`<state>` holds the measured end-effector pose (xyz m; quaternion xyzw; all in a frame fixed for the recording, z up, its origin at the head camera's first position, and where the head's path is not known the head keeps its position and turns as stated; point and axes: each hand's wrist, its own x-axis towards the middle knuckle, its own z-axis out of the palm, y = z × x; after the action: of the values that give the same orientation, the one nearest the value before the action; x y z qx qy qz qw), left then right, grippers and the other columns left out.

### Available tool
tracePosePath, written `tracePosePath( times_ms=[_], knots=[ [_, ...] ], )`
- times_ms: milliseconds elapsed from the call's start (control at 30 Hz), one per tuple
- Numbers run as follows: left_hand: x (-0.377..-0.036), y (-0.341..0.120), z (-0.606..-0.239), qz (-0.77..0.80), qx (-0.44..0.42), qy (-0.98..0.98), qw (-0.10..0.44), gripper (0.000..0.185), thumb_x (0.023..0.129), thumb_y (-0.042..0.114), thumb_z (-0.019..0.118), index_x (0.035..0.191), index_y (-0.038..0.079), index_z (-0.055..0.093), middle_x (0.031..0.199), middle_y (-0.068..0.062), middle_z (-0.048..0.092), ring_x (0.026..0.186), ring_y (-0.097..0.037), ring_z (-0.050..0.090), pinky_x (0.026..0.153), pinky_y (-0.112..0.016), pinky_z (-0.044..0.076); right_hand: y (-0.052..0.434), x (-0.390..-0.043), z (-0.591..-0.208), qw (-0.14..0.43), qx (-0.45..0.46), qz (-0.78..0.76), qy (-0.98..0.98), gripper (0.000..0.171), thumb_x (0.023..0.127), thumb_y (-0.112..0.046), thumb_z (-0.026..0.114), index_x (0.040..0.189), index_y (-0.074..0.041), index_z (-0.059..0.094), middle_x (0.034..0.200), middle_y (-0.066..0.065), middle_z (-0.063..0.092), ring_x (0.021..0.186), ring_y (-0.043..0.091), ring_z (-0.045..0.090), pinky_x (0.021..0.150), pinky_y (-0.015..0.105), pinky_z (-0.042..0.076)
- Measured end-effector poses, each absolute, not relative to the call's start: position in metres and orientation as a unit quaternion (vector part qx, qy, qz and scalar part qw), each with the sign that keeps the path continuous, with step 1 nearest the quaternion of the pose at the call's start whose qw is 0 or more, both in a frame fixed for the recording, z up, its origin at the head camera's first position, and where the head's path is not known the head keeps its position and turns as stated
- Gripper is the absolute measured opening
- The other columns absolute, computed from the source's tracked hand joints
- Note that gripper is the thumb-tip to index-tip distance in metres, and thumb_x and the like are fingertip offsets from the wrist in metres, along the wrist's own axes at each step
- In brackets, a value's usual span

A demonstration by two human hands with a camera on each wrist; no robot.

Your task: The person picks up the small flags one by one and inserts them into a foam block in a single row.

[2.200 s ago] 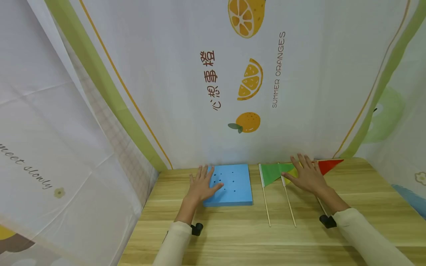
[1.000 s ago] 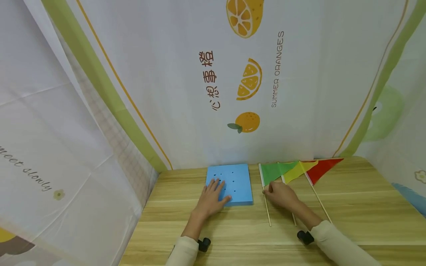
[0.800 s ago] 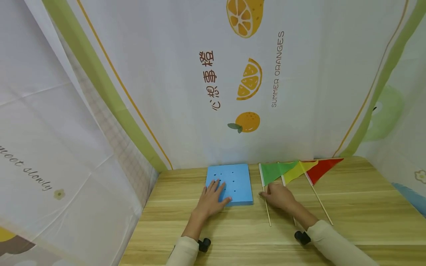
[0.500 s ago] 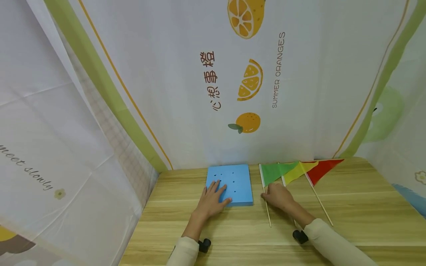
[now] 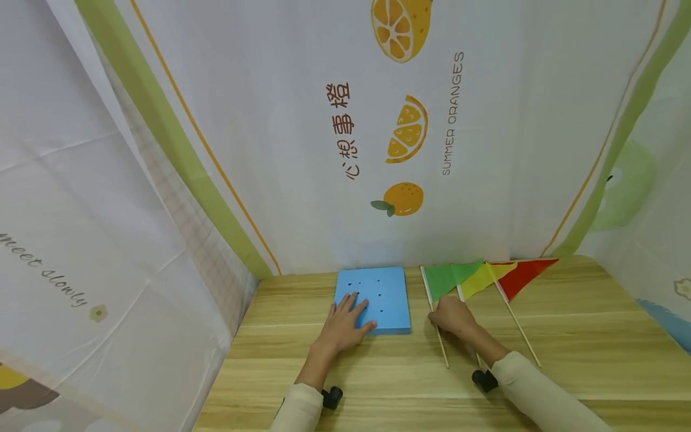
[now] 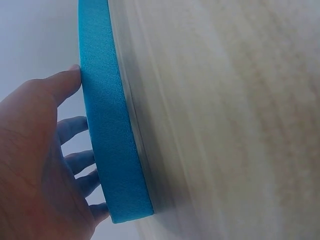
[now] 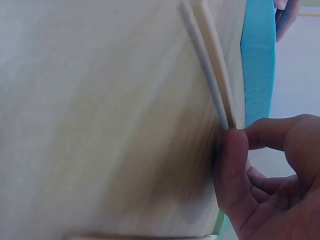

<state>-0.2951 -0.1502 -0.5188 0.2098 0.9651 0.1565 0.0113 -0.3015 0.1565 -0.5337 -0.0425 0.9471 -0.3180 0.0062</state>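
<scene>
A blue foam block (image 5: 391, 300) with several small holes in its top lies at the back of the table. My left hand (image 5: 341, 327) rests on its near left part with fingers spread; in the left wrist view the fingertips touch the block's top face. Right of the block, my right hand (image 5: 452, 316) pinches the stick of a green pennant flag (image 5: 442, 280) between thumb and finger, just below the cloth. The right wrist view shows the bare wooden stick (image 7: 217, 65) running out from the pinch, close over the table.
A yellow flag (image 5: 483, 281) lies partly under the green one, its stick mostly behind my right hand. Farther right lies a red flag (image 5: 522, 278). A white printed curtain (image 5: 302, 198) hangs along the back edge of the wooden table (image 5: 399, 384).
My right hand has left its place over the flags and taken hold of the green flag's stick, whose lower end has swung slightly right. My left hand slid nearer and right on the block.
</scene>
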Motion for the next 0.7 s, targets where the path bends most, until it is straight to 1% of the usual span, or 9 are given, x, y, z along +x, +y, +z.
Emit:
tracePosePath(
  times_ms=[133, 400, 567, 700],
  knots=[
    [-0.2955, -0.1496, -0.5189, 0.15, 0.207, 0.967, 0.015, 0.07, 0.107, 0.056, 0.056, 0.164, 0.017, 0.045, 0.175, -0.017, 0.029, 0.164, -0.04, 0.024, 0.131, -0.067, 0.02, 0.1593, -0.3045, -0.5343, 0.021, -0.037, -0.349, 0.936, 0.044, 0.087, -0.007, 0.066, 0.047, -0.013, 0.052, 0.04, -0.005, 0.046, 0.032, 0.008, 0.05, 0.036, 0.019, 0.04],
    [-0.2937, -0.1487, -0.5163, 0.161, 0.207, 0.965, 0.019, 0.07, 0.106, 0.054, 0.059, 0.163, 0.015, 0.047, 0.174, -0.019, 0.031, 0.163, -0.042, 0.025, 0.132, -0.065, 0.02, 0.1641, -0.3088, -0.5388, 0.026, -0.038, -0.381, 0.923, 0.041, 0.086, -0.005, 0.068, 0.046, -0.008, 0.062, 0.039, -0.001, 0.054, 0.03, 0.007, 0.051, 0.036, 0.021, 0.044],
    [-0.294, -0.148, -0.515, 0.163, 0.205, 0.965, 0.019, 0.07, 0.106, 0.054, 0.06, 0.163, 0.014, 0.048, 0.174, -0.019, 0.031, 0.163, -0.042, 0.025, 0.132, -0.065, 0.021, 0.1634, -0.3058, -0.5353, 0.021, -0.038, -0.387, 0.921, 0.039, 0.084, -0.004, 0.067, 0.047, -0.008, 0.059, 0.041, -0.001, 0.055, 0.031, 0.007, 0.051, 0.039, 0.022, 0.044],
    [-0.2952, -0.148, -0.5157, 0.16, 0.206, 0.965, 0.018, 0.071, 0.106, 0.054, 0.06, 0.163, 0.014, 0.047, 0.174, -0.018, 0.031, 0.163, -0.043, 0.025, 0.131, -0.066, 0.022, 0.1632, -0.3034, -0.5323, 0.03, -0.036, -0.398, 0.916, 0.04, 0.087, -0.004, 0.067, 0.049, -0.009, 0.057, 0.043, 0.0, 0.055, 0.032, 0.007, 0.053, 0.04, 0.022, 0.046]
  ],
)
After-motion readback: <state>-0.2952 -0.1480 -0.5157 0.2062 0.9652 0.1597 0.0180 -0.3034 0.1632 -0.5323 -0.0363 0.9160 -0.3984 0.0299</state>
